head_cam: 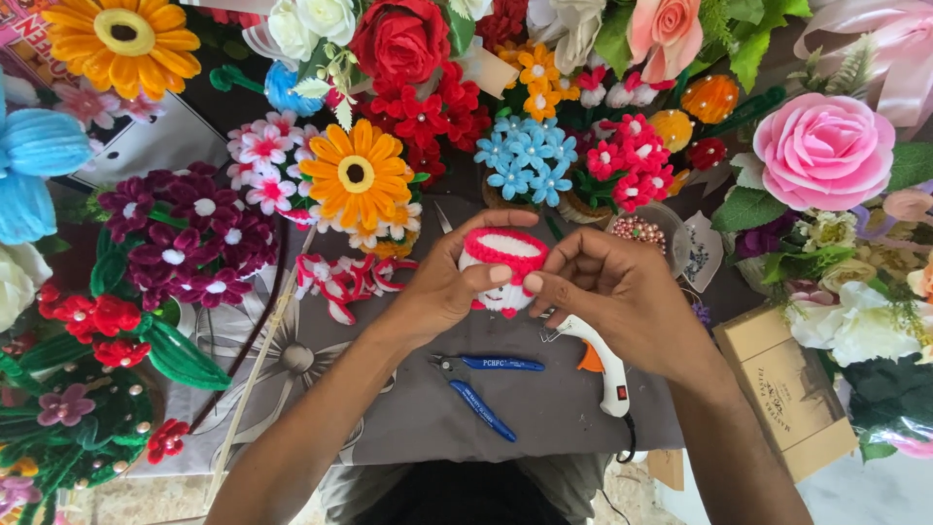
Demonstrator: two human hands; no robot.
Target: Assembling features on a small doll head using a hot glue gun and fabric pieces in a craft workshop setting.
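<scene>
Your hands hold the red-and-white fuzzy ornament above the blue-handled pliers; the white glue gun lies right of them.

Both hands together, fingers pinched.

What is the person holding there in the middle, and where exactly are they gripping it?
A small red-and-white fuzzy craft cup. Both hands hold it: the left hand cups its left side, and the right hand pinches its right side and rim.
</scene>
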